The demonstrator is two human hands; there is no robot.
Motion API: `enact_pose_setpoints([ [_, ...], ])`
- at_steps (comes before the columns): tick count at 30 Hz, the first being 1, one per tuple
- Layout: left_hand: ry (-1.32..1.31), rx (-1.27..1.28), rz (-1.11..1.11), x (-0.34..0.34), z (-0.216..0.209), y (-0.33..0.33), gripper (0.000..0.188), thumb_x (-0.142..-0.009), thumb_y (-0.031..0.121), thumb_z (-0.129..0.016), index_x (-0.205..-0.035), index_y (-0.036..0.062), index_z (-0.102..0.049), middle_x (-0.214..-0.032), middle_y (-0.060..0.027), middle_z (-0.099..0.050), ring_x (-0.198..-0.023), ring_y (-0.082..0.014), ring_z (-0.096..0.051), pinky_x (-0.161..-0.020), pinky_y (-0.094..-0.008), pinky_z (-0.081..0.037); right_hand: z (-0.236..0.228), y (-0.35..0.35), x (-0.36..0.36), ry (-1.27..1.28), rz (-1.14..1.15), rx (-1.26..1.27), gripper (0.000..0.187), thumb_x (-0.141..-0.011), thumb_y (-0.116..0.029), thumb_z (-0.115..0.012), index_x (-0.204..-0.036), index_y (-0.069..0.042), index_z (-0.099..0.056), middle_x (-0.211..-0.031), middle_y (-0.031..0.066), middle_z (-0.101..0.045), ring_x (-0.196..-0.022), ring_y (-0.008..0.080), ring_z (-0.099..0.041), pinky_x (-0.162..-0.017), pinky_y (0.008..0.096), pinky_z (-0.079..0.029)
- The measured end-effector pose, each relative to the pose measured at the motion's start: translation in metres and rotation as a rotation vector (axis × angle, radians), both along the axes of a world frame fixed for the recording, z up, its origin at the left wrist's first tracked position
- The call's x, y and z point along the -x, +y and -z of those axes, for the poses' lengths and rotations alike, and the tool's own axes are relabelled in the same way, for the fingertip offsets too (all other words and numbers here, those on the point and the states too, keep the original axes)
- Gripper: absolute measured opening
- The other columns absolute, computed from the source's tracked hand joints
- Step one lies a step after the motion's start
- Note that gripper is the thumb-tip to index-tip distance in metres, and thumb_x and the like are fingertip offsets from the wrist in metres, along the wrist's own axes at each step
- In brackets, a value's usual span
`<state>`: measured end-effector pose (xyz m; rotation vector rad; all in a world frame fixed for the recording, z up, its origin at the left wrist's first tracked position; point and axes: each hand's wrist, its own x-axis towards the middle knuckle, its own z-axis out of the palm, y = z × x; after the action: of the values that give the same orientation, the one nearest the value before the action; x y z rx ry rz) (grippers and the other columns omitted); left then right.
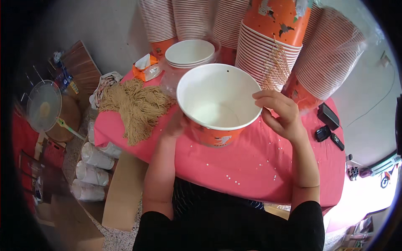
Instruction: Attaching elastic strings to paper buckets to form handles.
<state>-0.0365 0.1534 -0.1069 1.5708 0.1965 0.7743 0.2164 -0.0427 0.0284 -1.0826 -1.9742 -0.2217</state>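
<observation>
In front of me a large orange paper bucket [211, 137] with a white inside is held upright over the table, with a small dark hole near its far rim. My left hand [175, 124] is wrapped round the bucket's left side, its fingers partly hidden behind the wall. On the opposite rim my right hand [281, 112] pinches, fingertips reaching over the edge and thumb outside. Whether anything thin lies in that pinch cannot be made out. A heap of tan cords [136, 106] lies left of the bucket. Just behind it stand nested white-lined buckets [189, 52] in clear plastic.
Tall stacks of nested paper buckets [268, 50] line the back of the pink-covered table [234, 175]. Some tan cords [276, 62] hang on one stack. A tissue pack [146, 67] lies at the back left, a black case [328, 116] at the right. An open cardboard box [123, 190] stands lower left.
</observation>
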Motion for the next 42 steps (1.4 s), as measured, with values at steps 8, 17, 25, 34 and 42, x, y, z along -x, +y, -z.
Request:
enact_pose_setpoints([
  [8, -0.005, 0.175, 0.201, -0.01, -0.001, -0.003, 0.111, -0.066, 0.031, -0.09, -0.15, 0.0014, -0.024, -0.149, -0.0105, -0.038, -0.138, -0.0211, -0.033, -0.115, -0.0382, -0.026, -0.018, -0.023, -0.002, -0.151, 0.093, 0.217, 0.03, -0.063, 0.011, -0.057, -0.091, 0.002, -0.064, -0.093, 0.0141, -0.067, -0.083, 0.0315, -0.062, -0.074, 0.0376, -0.052],
  [17, -0.051, 0.173, 0.174, -0.019, -0.021, -0.01, 0.075, -0.081, 0.006, -0.069, -0.147, 0.0029, -0.034, -0.143, -0.0095, -0.047, -0.133, -0.0205, -0.044, -0.109, -0.034, -0.036, -0.021, -0.046, 0.02, -0.267, 0.088, 0.352, 0.02, -0.066, 0.001, -0.069, -0.084, -0.004, -0.063, -0.08, 0.0092, -0.064, -0.073, 0.0295, -0.064, -0.062, 0.0392, -0.05],
  [25, 0.382, -0.763, -0.842, 0.043, -0.033, 0.03, 0.014, -0.085, 0.007, -0.065, -0.098, 0.003, -0.068, -0.093, -0.0112, -0.064, -0.081, -0.0245, -0.066, -0.073, -0.0332, -0.053, -0.025, -0.058, 0.024, -0.345, 0.141, 0.505, 0.032, -0.065, -0.003, -0.075, -0.096, -0.006, -0.068, -0.085, 0.0087, -0.069, -0.078, 0.0278, -0.067, -0.064, 0.0367, -0.053],
  [34, 0.765, -1.439, -0.658, 0.077, -0.044, 0.05, 0.012, -0.077, 0.008, -0.063, -0.088, 0.0088, -0.065, -0.092, -0.0075, -0.054, -0.096, -0.0252, -0.058, -0.077, -0.0384, -0.049, -0.026, -0.06, 0.021, -0.276, 0.098, 0.533, 0.036, -0.071, -0.012, -0.073, -0.105, -0.006, -0.063, -0.085, 0.0115, -0.065, -0.08, 0.0319, -0.064, -0.067, 0.0427, -0.051],
  [42, 0.701, -1.462, -0.656, 0.077, -0.043, 0.053, 0.01, -0.077, 0.007, -0.065, -0.086, 0.0067, -0.063, -0.092, -0.0072, -0.054, -0.095, -0.0263, -0.057, -0.079, -0.0385, -0.049, -0.027, -0.061, 0.022, -0.276, 0.09, 0.532, 0.035, -0.074, -0.015, -0.072, -0.106, -0.006, -0.062, -0.085, 0.012, -0.064, -0.08, 0.0326, -0.064, -0.067, 0.0433, -0.05],
])
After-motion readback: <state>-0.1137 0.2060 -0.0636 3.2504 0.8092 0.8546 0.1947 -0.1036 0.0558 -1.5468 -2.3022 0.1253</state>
